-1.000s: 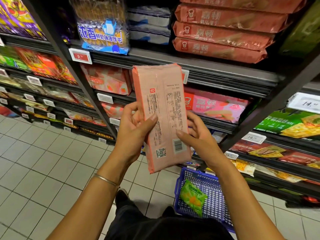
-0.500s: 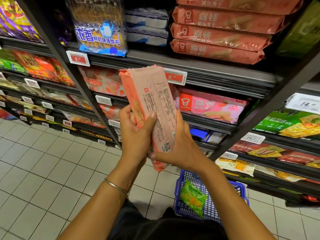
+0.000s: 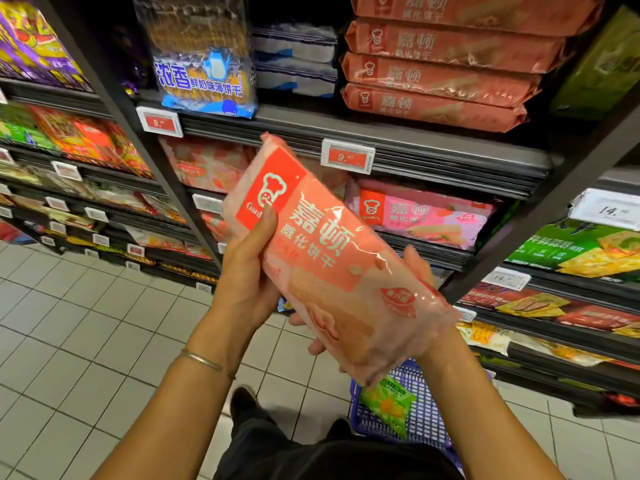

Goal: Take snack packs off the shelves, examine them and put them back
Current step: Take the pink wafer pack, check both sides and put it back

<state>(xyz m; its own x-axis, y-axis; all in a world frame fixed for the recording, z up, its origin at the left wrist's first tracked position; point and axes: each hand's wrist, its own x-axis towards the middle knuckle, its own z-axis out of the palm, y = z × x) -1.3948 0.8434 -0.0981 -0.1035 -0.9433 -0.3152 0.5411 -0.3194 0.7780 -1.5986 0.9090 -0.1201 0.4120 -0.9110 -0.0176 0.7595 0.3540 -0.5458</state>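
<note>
Shelves fill the top and right of your view, with a dark post slanting down at centre-left. Top shelf: stack of salmon packs at right, clear biscuit bag with blue label left of it. Shelf below: pink pack lying flat, just behind the one you hold, green packs further right. Blue basket sits low by your feet on the tiled floor, a green pack inside. Red-and-white price tag hangs on the shelf lip beside the held pack's top end.

Snack pack is in the air in front of the shelves, tilted, top end up-left, front facing you. Salmon-pink film, red square with white chef logo, white Chinese lettering, glare on the wrap, lower end blurred. Left grip holds its left edge, thumb laid on the red logo. Right grip cups the lower end from behind, fingertips showing under the left edge.

Open floor to your left, shelf lips close on the right
</note>
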